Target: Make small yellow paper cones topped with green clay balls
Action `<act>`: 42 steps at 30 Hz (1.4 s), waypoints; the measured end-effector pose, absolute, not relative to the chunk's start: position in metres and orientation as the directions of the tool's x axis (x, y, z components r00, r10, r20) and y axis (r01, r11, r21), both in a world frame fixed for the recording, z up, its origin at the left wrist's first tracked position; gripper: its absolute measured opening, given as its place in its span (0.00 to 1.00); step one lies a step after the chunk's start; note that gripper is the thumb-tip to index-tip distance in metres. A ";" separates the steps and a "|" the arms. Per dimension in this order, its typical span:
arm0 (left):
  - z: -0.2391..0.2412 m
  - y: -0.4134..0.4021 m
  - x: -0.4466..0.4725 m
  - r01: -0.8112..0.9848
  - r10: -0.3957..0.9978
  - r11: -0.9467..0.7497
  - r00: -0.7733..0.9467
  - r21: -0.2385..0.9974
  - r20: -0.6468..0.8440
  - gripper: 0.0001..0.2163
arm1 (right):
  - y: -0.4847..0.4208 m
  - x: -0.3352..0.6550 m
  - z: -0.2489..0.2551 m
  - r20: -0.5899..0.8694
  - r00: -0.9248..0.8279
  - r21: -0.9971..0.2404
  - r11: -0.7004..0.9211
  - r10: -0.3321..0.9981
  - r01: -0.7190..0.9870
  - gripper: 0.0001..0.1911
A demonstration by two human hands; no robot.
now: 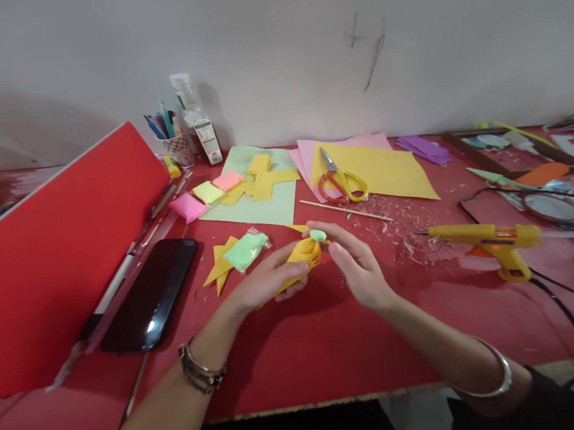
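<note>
My left hand (267,283) is closed round a folded yellow paper piece (304,253) held just above the red table (327,344). My right hand (358,262) pinches a small light green lump (318,235) and presses it against the top of the yellow paper. A clear packet of green clay (247,249) lies on yellow paper scraps (220,263) just left of my hands.
A yellow glue gun (492,242) with a black cord lies at the right. Red-handled scissors (339,181) rest on yellow and pink sheets. A thin wooden stick (346,210), a black phone (149,295), a red board (56,259), coloured clay packets (208,193) and a pen cup (174,141) stand around.
</note>
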State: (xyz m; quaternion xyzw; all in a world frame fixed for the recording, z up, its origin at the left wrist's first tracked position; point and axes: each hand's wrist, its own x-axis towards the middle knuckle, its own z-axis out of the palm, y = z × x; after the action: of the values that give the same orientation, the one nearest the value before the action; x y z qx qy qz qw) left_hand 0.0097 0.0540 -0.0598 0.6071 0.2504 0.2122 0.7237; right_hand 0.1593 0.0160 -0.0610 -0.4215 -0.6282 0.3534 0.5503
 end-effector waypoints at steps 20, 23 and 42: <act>-0.067 0.050 0.016 0.285 0.786 -0.515 0.533 0.809 0.313 0.10 | 0.019 0.161 -0.066 0.402 -0.064 -0.915 0.403 0.913 0.001 0.15; -0.069 0.051 0.018 0.403 0.819 -0.527 0.475 0.748 0.322 0.10 | 0.019 0.161 -0.066 0.408 -0.036 -0.913 0.407 0.912 -0.032 0.16; -0.077 0.048 0.024 0.064 0.660 -0.465 0.690 0.883 0.297 0.16 | 0.016 0.162 -0.059 0.508 -0.145 -0.835 0.527 0.849 0.159 0.14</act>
State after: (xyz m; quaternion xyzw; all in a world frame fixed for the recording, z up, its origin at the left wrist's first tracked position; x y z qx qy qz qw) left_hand 0.0245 0.0480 -0.0769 0.7936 0.2281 0.3206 0.4641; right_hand 0.1617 0.0160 -0.0587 -0.3674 -0.6860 0.3190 0.5411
